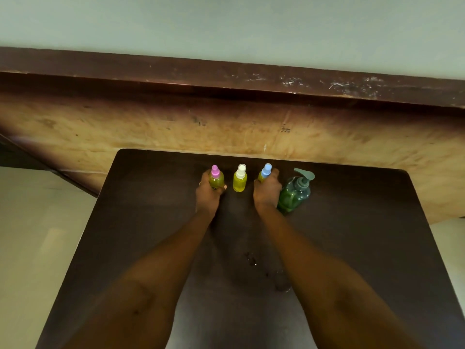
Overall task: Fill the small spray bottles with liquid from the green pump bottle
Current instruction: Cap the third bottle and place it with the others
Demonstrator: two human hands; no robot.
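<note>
Three small spray bottles holding yellow-green liquid stand in a row near the far edge of a dark table (364, 248). My left hand (208, 195) grips the pink-capped bottle (216, 178) on the left. The white-capped bottle (240, 179) stands free in the middle. My right hand (267, 191) grips the blue-capped bottle (264, 173), hiding most of its body. The green pump bottle (295, 193) stands upright just right of my right hand, its spout pointing to the right.
A few wet spots (254, 260) lie on the table between my forearms. Behind the table's far edge rises a worn wooden panel (176, 127) with a dark top rail. Pale floor shows to the left.
</note>
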